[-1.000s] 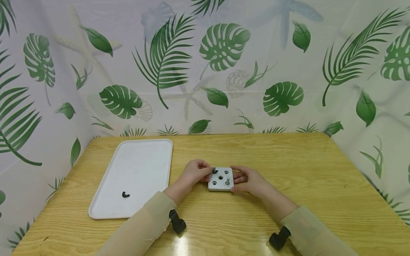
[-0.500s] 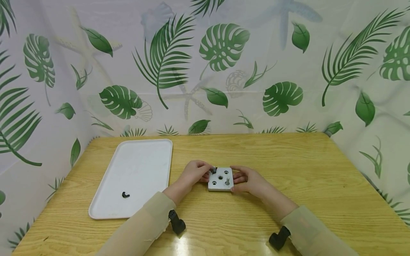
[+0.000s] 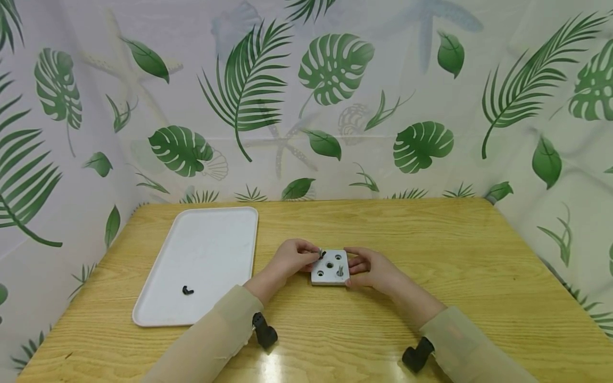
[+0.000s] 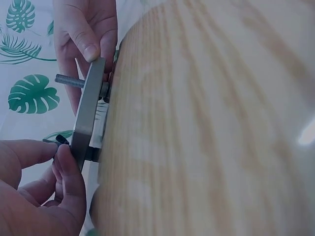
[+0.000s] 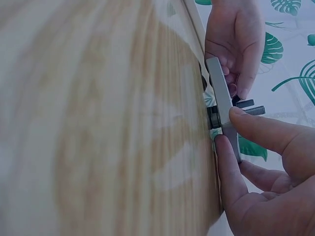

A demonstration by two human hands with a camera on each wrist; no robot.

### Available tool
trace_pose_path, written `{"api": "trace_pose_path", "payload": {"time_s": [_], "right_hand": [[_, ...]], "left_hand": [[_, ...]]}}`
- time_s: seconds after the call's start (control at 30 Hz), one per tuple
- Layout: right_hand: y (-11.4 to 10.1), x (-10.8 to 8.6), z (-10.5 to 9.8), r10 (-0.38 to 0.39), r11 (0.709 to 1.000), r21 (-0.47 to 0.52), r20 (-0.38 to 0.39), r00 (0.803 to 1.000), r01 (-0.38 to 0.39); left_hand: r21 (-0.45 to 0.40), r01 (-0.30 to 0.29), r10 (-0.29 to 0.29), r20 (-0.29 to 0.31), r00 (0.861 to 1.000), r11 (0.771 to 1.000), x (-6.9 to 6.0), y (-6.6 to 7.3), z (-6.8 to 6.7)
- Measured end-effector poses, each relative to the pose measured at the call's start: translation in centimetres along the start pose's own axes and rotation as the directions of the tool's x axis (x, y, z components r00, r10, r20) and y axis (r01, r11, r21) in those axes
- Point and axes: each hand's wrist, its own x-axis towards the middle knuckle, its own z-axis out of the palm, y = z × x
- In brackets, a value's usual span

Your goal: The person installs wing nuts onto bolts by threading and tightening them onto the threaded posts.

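A square metal plate (image 3: 330,276) with several holes lies near the middle of the table, two threaded bolts standing up through it. At its far left corner, the left hand (image 3: 288,260) pinches a small black wing nut (image 4: 62,139) on one bolt (image 4: 49,141) between thumb and finger. From the right side, the right hand (image 3: 372,271) grips the plate's edge, its thumb by the other bolt (image 3: 340,271). The right wrist view shows fingers of the right hand (image 5: 270,182) on both faces of the plate (image 5: 221,88), which sits slightly above the tabletop on bolt heads.
To the left lies a white tray (image 3: 210,239) holding one small black wing nut (image 3: 188,290). The wooden table (image 3: 431,239) ends at a leaf-patterned cloth (image 3: 354,175) behind. Black wrist cameras sit on both sleeves.
The left fingers have shifted slightly around the black wing nut, which appears turned to a different angle. The right hand and the plate have stayed in place.
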Motion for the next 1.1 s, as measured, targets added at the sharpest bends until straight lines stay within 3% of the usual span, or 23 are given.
{"api": "trace_pose_path", "payload": {"time_s": [0.5, 0.93, 1.1], "right_hand": [[-0.34, 0.33, -0.03, -0.001, 0.999, -0.039, 0.001, 1.0, 0.001], [-0.28, 0.34, -0.06, -0.014, 0.998, -0.057, 0.005, 1.0, 0.015], [-0.23, 0.22, -0.03, -0.017, 0.999, -0.048, 0.003, 1.0, 0.017]], "left_hand": [[-0.027, -0.009, 0.007, -0.054, 0.999, 1.0, -0.01, 0.17, 0.1], [-0.093, 0.021, -0.025, -0.043, 0.999, 0.995, 0.0, 0.4, 0.26], [-0.053, 0.009, -0.01, -0.013, 1.0, 0.999, -0.32, 0.38, 0.12]]}}
